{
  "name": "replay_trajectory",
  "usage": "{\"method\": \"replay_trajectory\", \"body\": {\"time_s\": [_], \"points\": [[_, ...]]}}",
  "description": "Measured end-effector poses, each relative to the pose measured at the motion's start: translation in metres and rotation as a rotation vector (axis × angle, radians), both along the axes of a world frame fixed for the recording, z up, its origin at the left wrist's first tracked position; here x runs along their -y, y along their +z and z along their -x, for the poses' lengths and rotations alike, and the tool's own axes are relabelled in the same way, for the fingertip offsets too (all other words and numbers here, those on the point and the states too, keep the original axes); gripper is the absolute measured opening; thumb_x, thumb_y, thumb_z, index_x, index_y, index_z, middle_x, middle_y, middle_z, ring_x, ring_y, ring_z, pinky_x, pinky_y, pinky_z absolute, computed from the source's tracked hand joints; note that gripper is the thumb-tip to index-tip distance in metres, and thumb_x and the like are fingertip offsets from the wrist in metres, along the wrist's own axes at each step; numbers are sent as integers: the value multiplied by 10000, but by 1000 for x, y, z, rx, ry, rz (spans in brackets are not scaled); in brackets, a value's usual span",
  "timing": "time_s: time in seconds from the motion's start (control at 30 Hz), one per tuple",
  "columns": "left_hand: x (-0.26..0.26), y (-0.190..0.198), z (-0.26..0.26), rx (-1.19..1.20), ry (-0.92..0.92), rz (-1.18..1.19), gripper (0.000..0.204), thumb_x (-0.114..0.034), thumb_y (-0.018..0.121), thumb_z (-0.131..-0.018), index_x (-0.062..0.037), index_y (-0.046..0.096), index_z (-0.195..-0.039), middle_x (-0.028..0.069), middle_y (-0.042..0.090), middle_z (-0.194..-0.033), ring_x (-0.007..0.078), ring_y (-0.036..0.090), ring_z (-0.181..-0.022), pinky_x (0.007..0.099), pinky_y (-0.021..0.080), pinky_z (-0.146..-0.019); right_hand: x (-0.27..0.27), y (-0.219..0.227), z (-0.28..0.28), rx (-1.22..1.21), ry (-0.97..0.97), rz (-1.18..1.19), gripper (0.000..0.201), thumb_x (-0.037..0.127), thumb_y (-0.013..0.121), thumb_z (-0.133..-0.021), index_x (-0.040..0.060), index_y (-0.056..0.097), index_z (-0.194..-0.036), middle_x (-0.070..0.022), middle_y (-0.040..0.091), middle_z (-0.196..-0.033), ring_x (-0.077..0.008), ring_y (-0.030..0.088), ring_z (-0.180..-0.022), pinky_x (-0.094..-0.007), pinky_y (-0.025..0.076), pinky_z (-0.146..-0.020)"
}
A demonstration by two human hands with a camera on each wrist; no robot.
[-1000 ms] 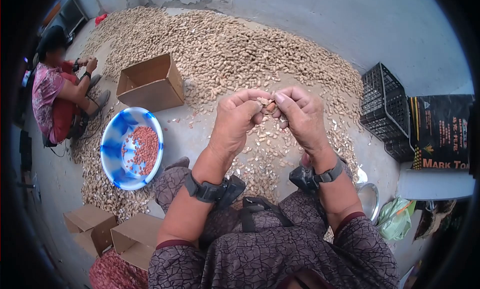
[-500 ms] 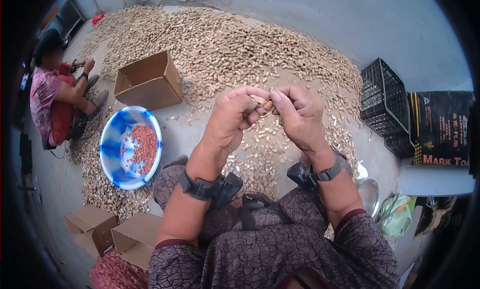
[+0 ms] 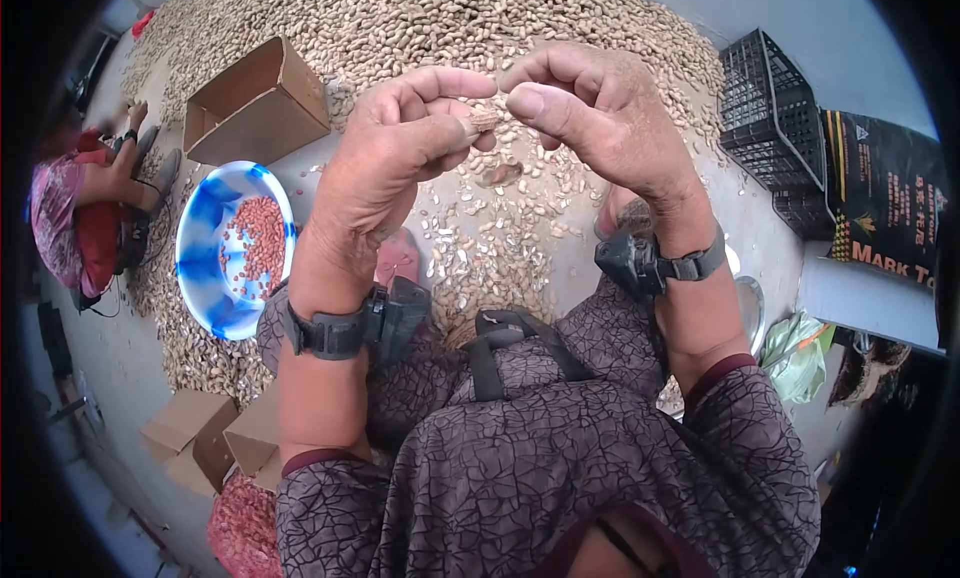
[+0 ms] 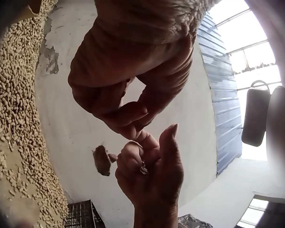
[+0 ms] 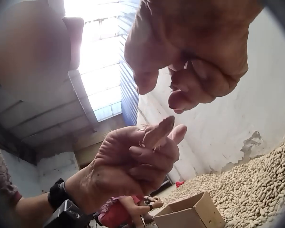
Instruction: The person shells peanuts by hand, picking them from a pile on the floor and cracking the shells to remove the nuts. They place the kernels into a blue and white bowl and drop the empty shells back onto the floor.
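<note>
Left hand (image 3: pixel 385 168): raised at upper centre of the head view, thumb and forefinger pinching a peanut shell piece (image 3: pixel 484 120).
Right hand (image 3: pixel 600 118): just beside it, fingers curled, tips near the shell; contact cannot be told.
Falling fragment (image 3: pixel 500 173): below the hands, in mid-air.
Blue bowl (image 3: pixel 200 278): left, holding red kernels (image 3: pixel 255 246).
Peanut heap (image 3: pixel 420 28): top, on the floor.

Head looks down; wrist cameras look upward.
</note>
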State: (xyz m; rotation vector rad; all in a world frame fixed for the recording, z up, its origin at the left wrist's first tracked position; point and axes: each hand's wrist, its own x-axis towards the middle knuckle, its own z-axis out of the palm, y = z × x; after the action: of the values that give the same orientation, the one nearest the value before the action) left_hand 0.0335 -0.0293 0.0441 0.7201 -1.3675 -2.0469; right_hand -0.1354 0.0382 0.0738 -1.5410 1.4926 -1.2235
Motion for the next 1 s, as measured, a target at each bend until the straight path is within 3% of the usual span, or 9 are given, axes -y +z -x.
{"method": "replay_trajectory", "body": {"time_s": [0.1,0.33,0.4,0.47,0.57,0.7,0.8,0.87,1.0], "points": [[1,-3,1,-68,-79,68,362,-77,573,-723,40,503,-1059,-18,527,-676,13,407,-540,138,292,-468,4,-15,-2,-156,187,23,201,194,647,-737,-1,606,-707,-29,548,-552,-50,475,-499,-213,375,-438],[1,-3,0,35,-93,55,324,-43,549,-737,44,509,-1047,34,575,-780,13,418,-554,125,283,-461,0,-3,4,-161,53,-52,197,178,656,-714,8,584,-645,-17,514,-508,-48,447,-457,-210,352,-403],[5,0,-5,-23,-29,-90,224,-49,508,-769,42,553,-968,38,590,-725,24,439,-526,125,270,-400,0,-6,11,-141,61,-26,287,272,637,-743,17,583,-624,-15,499,-490,-57,451,-447,-220,358,-400],[9,-4,-6,-97,-19,-118,161,-88,468,-814,29,563,-868,64,585,-710,40,448,-521,125,261,-371,-3,6,15,-184,295,-370,414,407,582,-780,37,578,-596,-6,488,-483,-69,460,-439,-226,361,-399],[7,-6,-4,-216,-14,-303,230,-155,405,-873,-5,511,-734,106,572,-682,59,446,-495,139,277,-355,-3,-3,10,-102,194,-433,576,570,413,-816,31,583,-704,-30,521,-509,-79,460,-420,-223,356,-385],[-15,-7,14,-37,-32,-66,222,-204,459,-883,-3,550,-902,11,521,-622,24,349,-436,143,238,-383,0,-13,12,52,59,-526,669,608,282,-834,-2,556,-841,-63,556,-572,-73,449,-407,-205,347,-373],[-28,-6,30,144,-34,47,222,-148,519,-845,8,562,-998,-20,515,-625,14,410,-488,140,276,-409,1,-14,9,143,31,-548,649,583,247,-853,4,539,-861,-56,555,-607,-65,435,-426,-194,338,-379],[-32,-13,37,152,-31,128,216,-112,549,-821,12,580,-994,-14,553,-660,16,452,-530,147,332,-447,3,-24,5,285,-68,-531,649,586,259,-853,4,534,-938,-24,532,-617,-30,389,-412,-154,274,-342],[-37,-19,45,200,-62,370,151,-71,577,-790,16,615,-907,4,600,-726,16,469,-565,165,383,-519,4,-27,1,198,-85,-513,620,558,259,-869,8,535,-941,-41,517,-656,-55,408,-475,-179,326,-392]]}}
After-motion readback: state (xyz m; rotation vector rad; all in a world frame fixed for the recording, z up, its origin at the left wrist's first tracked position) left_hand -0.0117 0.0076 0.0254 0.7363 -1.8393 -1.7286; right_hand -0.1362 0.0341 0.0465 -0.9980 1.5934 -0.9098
